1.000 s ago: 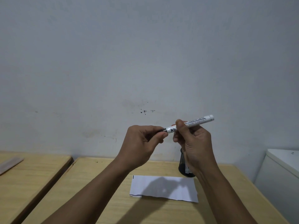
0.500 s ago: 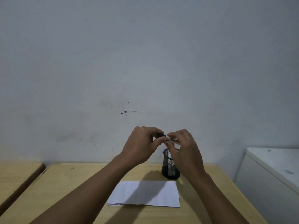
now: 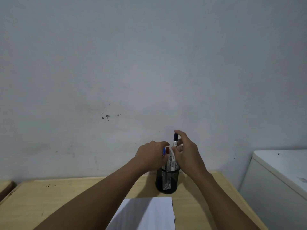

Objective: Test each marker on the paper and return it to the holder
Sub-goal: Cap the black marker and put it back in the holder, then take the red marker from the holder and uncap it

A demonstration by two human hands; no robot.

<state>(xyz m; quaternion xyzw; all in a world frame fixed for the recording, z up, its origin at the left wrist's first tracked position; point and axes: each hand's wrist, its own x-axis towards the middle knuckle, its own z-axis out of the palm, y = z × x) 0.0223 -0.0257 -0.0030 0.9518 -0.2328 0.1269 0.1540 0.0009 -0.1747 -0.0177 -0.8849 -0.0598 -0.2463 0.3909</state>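
A black mesh holder (image 3: 167, 183) stands on the wooden table (image 3: 66, 196), beyond a white sheet of paper (image 3: 157, 213). My right hand (image 3: 189, 155) grips a white marker with a black cap (image 3: 175, 140), held upright with its lower end inside the holder. A blue-capped marker (image 3: 164, 151) and a red-capped marker (image 3: 167, 150) stand in the holder too. My left hand (image 3: 149, 156) hovers over the holder's left side, fingers curled against the blue marker. Whether it grips that marker is hidden.
A white cabinet (image 3: 274, 180) stands right of the table. The corner of a second wooden table (image 3: 5, 188) shows at the far left. A grey wall (image 3: 149, 80) rises directly behind the holder.
The cap went back on the marker. My right hand turned it upright and lowered it into the holder. My left hand dropped beside the blue marker. The view shifted, bringing holder and paper closer.
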